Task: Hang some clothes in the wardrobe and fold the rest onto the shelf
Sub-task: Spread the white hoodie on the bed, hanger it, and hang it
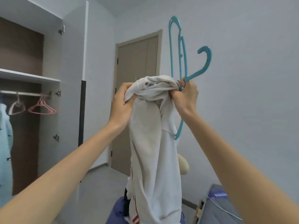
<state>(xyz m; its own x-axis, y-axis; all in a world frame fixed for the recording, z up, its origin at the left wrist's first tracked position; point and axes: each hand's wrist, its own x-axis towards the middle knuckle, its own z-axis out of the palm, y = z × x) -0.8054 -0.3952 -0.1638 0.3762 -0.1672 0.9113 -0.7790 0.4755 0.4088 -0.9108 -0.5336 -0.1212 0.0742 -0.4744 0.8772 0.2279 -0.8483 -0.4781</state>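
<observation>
Left grip (122,101) curled round bunched top of white garment (153,143), held up in mid-air. Right grip (186,94) clutched garment's other side plus blue hanger (208,61), apparently partly inside it. Open wardrobe (51,62) at left.

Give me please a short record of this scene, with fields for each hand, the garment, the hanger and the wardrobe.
left hand: grips the bunched top of the white garment
right hand: holds the teal hanger near its neck, together with fabric
white garment: held up, hangs down long, red marks low
teal hanger: turned on its side, hook toward the right
wardrobe: open; rail carries pink hangers and a pale garment; shelf above
</observation>
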